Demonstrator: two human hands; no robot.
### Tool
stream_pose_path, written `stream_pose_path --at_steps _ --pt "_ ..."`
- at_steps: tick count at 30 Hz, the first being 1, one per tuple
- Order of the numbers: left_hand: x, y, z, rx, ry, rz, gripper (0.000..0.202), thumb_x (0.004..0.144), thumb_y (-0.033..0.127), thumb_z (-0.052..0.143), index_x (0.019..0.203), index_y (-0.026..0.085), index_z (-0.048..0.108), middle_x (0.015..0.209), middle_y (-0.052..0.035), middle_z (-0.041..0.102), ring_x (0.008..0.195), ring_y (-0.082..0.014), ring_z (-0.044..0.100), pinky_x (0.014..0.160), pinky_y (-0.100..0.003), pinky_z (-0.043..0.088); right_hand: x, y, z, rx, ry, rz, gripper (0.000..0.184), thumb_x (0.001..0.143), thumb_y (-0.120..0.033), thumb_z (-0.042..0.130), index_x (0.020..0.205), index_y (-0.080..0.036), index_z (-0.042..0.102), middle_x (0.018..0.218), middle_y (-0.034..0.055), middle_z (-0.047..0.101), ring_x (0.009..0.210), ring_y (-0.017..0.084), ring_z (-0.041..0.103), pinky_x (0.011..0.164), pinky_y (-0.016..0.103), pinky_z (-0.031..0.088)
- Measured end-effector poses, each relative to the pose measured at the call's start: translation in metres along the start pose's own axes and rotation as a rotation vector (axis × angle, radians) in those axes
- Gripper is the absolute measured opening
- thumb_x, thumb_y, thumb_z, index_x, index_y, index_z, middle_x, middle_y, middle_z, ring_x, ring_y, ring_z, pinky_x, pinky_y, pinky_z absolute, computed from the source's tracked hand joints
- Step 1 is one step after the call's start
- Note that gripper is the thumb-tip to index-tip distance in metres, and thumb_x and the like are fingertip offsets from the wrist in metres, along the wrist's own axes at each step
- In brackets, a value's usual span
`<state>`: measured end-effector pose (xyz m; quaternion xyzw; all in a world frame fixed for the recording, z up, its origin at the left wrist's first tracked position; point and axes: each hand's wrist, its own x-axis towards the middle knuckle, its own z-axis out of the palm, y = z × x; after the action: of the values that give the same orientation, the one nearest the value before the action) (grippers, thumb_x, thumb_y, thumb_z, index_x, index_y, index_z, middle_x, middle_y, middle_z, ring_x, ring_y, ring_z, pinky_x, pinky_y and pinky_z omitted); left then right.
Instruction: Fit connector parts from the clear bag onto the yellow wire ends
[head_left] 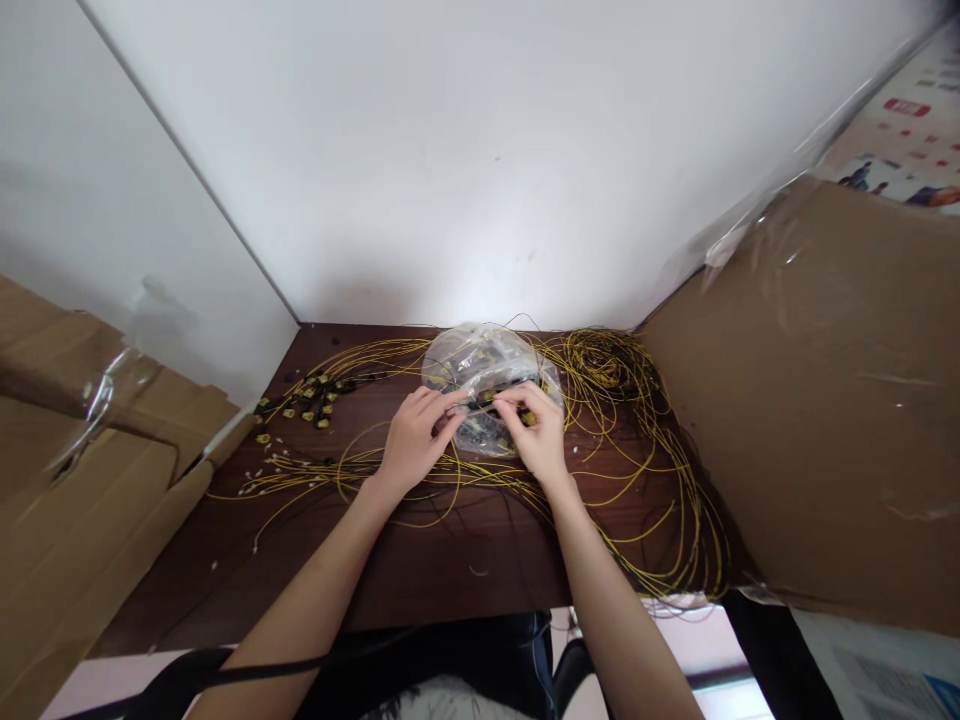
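A clear plastic bag of small black and yellow parts lies at the middle of the table, against the back wall. Over its front part, my left hand is closed in a pinch on a thin dark wire. Facing it, my right hand pinches the same wire a short way off, thumb against forefinger. Whatever small piece sits at the right fingertips is too tiny to make out. Yellow wires run beneath both wrists.
Yellow-and-black connectors are bunched at the back left, with white wire ends in front of them. A coil of yellow wire rests at the back right. Cardboard stands on the left and right.
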<state>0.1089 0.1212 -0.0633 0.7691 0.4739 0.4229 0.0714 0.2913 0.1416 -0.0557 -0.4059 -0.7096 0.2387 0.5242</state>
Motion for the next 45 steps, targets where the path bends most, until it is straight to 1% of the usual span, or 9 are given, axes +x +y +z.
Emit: stream_pose_path --at_steps 5,14,19,22,25,31,36,40,45 --pt "0.001 0.0 -0.004 0.024 0.035 -0.012 0.021 0.084 0.022 0.053 0.102 0.018 0.062 0.071 -0.002 0.06 0.074 -0.0163 0.05 0.072 -0.031 0.039 0.003 0.005 -0.004 0.113 0.359 0.127 0.014 0.082 -0.031 0.057 0.08 -0.018 0.062 0.073 0.0008 0.057 0.068 0.013 0.052 0.065 0.027 0.044" --pt "0.002 0.003 -0.005 -0.01 -0.044 0.026 0.009 0.077 0.019 0.058 0.079 0.02 0.066 0.07 -0.0017 0.065 0.079 -0.0183 0.053 0.081 -0.036 0.037 0.008 0.016 -0.007 0.444 0.666 0.256 0.017 0.078 -0.033 0.061 0.082 -0.019 0.055 0.054 -0.007 0.045 0.044 0.006 0.037 0.041 0.019 0.027" --pt "0.006 0.01 -0.016 -0.356 -0.21 -0.136 0.015 0.079 0.019 0.055 0.069 0.016 0.066 0.076 -0.0051 0.065 0.08 -0.0175 0.057 0.079 -0.032 0.042 0.014 0.02 -0.02 0.717 0.694 0.301 0.023 0.079 -0.037 0.06 0.077 -0.02 0.044 0.049 -0.0107 0.039 0.039 0.004 0.031 0.04 0.017 0.024" --pt "0.007 0.011 -0.023 -0.707 -0.35 -0.315 0.017 0.081 0.024 0.054 0.075 0.013 0.065 0.071 -0.0053 0.065 0.069 -0.0149 0.059 0.071 -0.029 0.045 0.016 0.023 -0.026 0.783 0.73 0.338 0.029 0.078 -0.04 0.059 0.073 -0.021 0.038 0.048 -0.0114 0.038 0.038 0.003 0.031 0.04 0.018 0.023" --pt "0.006 0.008 -0.025 -0.99 -0.388 -0.416 0.016 0.08 0.026 0.058 0.083 0.012 0.065 0.062 -0.0024 0.062 0.057 -0.012 0.055 0.071 -0.031 0.046 0.016 0.026 -0.03 0.811 0.78 0.369 0.032 0.079 -0.041 0.057 0.07 -0.021 0.033 0.048 -0.0113 0.037 0.038 0.004 0.031 0.04 0.018 0.022" --pt "0.007 0.003 -0.031 -1.422 -0.16 -0.467 0.029 0.071 0.021 0.064 0.1 0.017 0.063 0.05 0.0045 0.044 0.054 -0.0114 0.049 0.067 -0.034 0.046 0.016 0.03 -0.036 0.857 0.816 0.385 0.027 0.083 -0.035 0.05 0.069 -0.021 0.031 0.046 -0.0109 0.036 0.037 0.004 0.03 0.04 0.018 0.021" --pt "0.012 0.0 -0.042 -1.582 0.023 -0.521 0.025 0.067 0.029 0.068 0.091 0.021 0.067 0.056 0.0034 0.038 0.058 -0.01 0.045 0.059 -0.027 0.043 0.016 0.033 -0.038 0.866 0.852 0.406 0.021 0.082 -0.032 0.049 0.074 -0.022 0.033 0.046 -0.0116 0.037 0.037 0.005 0.03 0.04 0.018 0.02" --pt "0.014 -0.004 -0.041 -1.496 0.113 -0.581 0.03 0.062 0.024 0.074 0.091 0.019 0.069 0.057 0.0036 0.039 0.058 -0.0081 0.041 0.054 -0.022 0.039 0.016 0.034 -0.039 0.871 0.88 0.425 0.018 0.081 -0.03 0.048 0.073 -0.022 0.033 0.046 -0.0112 0.037 0.037 0.005 0.03 0.039 0.018 0.02" --pt "0.011 -0.014 -0.031 -1.202 0.211 -0.704 0.027 0.062 0.018 0.074 0.089 0.014 0.071 0.064 0.0009 0.054 0.06 -0.0065 0.044 0.058 -0.022 0.04 0.014 0.038 -0.041 0.84 0.878 0.426 0.023 0.082 -0.032 0.047 0.07 -0.021 0.031 0.047 -0.011 0.035 0.037 0.005 0.029 0.038 0.018 0.021"
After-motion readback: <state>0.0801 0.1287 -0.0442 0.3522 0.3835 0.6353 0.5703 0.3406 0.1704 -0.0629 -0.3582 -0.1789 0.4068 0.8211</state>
